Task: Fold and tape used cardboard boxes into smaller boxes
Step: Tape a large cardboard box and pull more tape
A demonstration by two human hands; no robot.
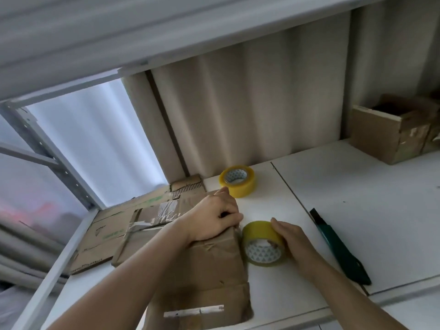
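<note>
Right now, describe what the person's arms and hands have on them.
Nothing worn shows. The left hand and right hand are without gloves, and no ring, watch or bracelet is visible. Both forearms are uncovered down to the frame's lower edge; no sleeve shows.

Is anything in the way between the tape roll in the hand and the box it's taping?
Nothing visible. The right hand holds the tape roll right beside the cardboard box, which the left hand grips.

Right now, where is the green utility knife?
In the head view, the green utility knife lies on the white table, right of the right hand holding a tape roll.
</note>
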